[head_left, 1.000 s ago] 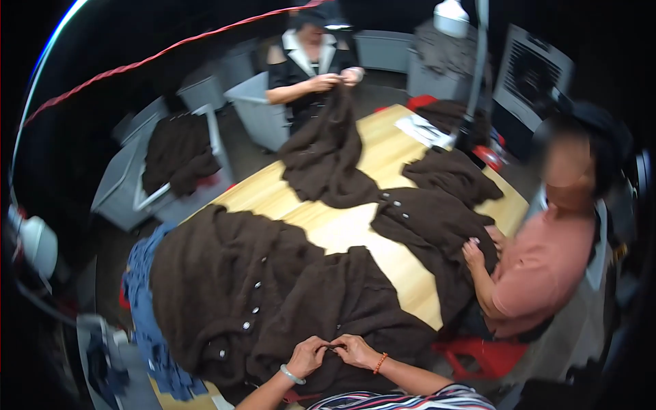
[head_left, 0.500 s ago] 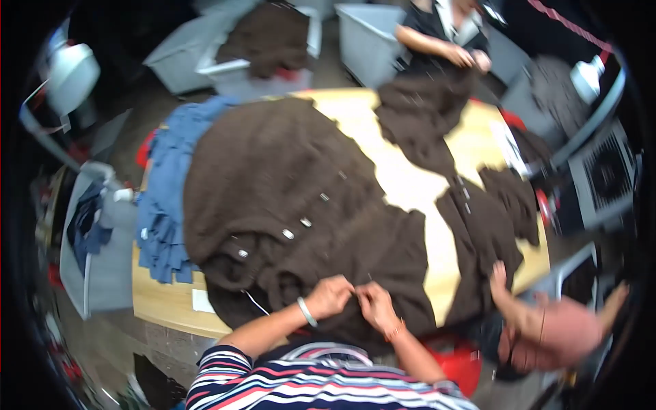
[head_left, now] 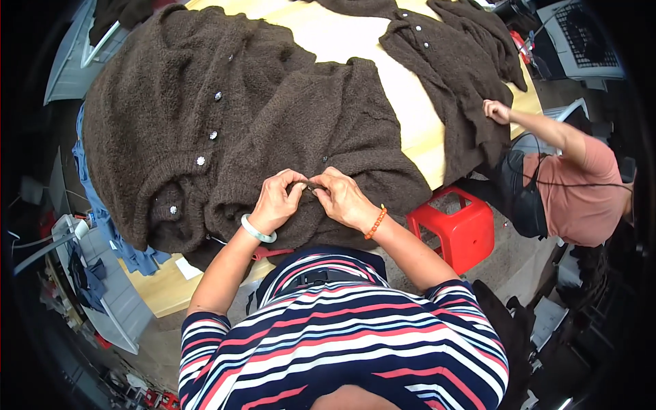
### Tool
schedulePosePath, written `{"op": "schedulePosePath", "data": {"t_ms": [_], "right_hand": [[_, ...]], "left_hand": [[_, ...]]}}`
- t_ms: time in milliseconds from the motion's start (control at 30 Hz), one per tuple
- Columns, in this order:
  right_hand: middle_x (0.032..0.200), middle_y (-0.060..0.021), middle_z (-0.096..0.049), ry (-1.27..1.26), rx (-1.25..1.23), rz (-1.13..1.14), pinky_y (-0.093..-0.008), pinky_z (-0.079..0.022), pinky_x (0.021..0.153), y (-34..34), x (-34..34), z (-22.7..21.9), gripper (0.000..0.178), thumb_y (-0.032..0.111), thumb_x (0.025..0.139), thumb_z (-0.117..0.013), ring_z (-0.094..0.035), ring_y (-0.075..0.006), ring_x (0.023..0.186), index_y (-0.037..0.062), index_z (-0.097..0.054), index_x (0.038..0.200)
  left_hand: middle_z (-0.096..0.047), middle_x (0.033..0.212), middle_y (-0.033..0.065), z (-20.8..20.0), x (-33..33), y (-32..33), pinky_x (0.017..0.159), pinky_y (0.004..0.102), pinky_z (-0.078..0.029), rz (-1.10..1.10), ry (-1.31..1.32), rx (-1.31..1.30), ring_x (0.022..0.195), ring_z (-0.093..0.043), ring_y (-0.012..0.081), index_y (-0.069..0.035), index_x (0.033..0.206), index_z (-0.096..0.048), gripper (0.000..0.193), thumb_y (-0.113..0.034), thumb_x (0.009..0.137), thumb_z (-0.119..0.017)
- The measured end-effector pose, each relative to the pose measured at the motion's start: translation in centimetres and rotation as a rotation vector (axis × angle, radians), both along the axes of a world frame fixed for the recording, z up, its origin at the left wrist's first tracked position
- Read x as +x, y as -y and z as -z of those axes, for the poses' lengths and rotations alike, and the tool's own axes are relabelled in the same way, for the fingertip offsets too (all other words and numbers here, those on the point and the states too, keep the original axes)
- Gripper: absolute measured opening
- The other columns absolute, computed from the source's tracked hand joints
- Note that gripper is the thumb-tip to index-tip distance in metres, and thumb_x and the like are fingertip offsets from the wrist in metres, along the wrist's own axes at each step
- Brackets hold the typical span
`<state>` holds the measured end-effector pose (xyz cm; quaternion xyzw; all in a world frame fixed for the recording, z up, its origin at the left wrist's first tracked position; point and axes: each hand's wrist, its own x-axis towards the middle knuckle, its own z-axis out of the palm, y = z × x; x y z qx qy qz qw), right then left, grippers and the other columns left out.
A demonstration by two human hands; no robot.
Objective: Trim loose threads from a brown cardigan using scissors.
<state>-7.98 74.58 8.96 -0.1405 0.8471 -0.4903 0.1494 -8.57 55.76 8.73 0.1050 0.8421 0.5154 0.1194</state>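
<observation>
Both of my hands meet at the near side of a dark brown knitted cardigan spread on the table. Thumb and fingertips of my left hand pinch a small bit of its edge. From the other side my right hand grips the same bit, the fingertips nearly touching. Something small and dark shows between them, too small to make out. To the left a large heap of the same brown knitwear bears several shiny round buttons. A pale bangle circles my left wrist, an orange bead bracelet my right.
On the wooden table, another brown cardigan lies to the right under a co-worker's hand. Blue garments hang at the left edge. A red stool stands near my right side, a grey bin at the left.
The view has tilted down toward me, so the table sits higher in the picture. My hands keep their pinch on the knit. The co-worker at the right stands more upright, a hand on the cardigan.
</observation>
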Motion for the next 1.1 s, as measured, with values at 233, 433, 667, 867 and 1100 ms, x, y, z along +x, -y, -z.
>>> {"op": "schedulePosePath", "data": {"t_ms": [233, 433, 667, 867, 1100], "right_hand": [[0.09, -0.0188, -0.06, 0.071, -0.007, 0.01, -0.0402, -0.05, 0.079, 0.0, -0.1, 0.0, 0.018, -0.002, 0.08, -0.06, -0.062, -0.0353, 0.087, -0.0034, -0.065, 0.098], [0.09, -0.0186, -0.059, 0.021, -0.007, 0.053, -0.041, -0.05, 0.08, 0.2, 0.0, 0.9, 0.016, -0.003, 0.08, -0.059, -0.061, -0.0354, 0.087, -0.0038, -0.065, 0.096], [0.087, -0.0165, -0.058, -0.151, -0.029, 0.051, -0.0384, -0.05, 0.074, 0.1, 0.4, 1.5, 0.019, -0.007, 0.079, -0.058, -0.061, -0.0325, 0.082, -0.003, -0.063, 0.098], [0.082, -0.0145, -0.059, -0.038, -0.111, 0.093, -0.0327, -0.05, 0.066, 0.0, 0.0, 1.4, 0.015, -0.006, 0.079, -0.061, -0.061, -0.0262, 0.072, -0.0038, -0.068, 0.092], [0.078, -0.0145, -0.06, 0.141, -0.193, 0.104, -0.0349, -0.05, 0.063, -0.3, 0.1, 1.6, 0.014, -0.003, 0.076, -0.063, -0.063, -0.0289, 0.071, -0.0021, -0.069, 0.088]], "left_hand": [[-0.063, 0.079, 0.0152, -0.3, 0.4, -0.2, 0.064, 0.0327, -0.049, 0.008, -0.086, -0.021, 0.072, -0.063, 0.0278, 0.003, 0.088, -0.063, 0.008, 0.004, 0.08, -0.06], [-0.063, 0.079, 0.0148, -0.1, 0.1, -0.5, 0.063, 0.0332, -0.049, 0.0, -0.158, -0.012, 0.07, -0.063, 0.0279, 0.003, 0.087, -0.063, 0.009, 0.007, 0.079, -0.061], [-0.063, 0.08, 0.0143, 0.1, -0.2, -0.3, 0.064, 0.0314, -0.05, 0.044, -0.154, -0.027, 0.071, -0.064, 0.0268, 0.002, 0.088, -0.063, 0.011, 0.008, 0.079, -0.061], [-0.064, 0.081, 0.0128, -0.4, -0.4, -0.1, 0.067, 0.0301, -0.05, 0.054, -0.117, -0.022, 0.073, -0.064, 0.024, 0.003, 0.088, -0.063, 0.011, 0.007, 0.078, -0.06], [-0.064, 0.083, 0.0126, -0.8, -0.5, 0.3, 0.071, 0.0305, -0.05, 0.102, 0.008, -0.001, 0.077, -0.064, 0.0225, 0.005, 0.088, -0.063, 0.01, 0.005, 0.079, -0.058]]}}
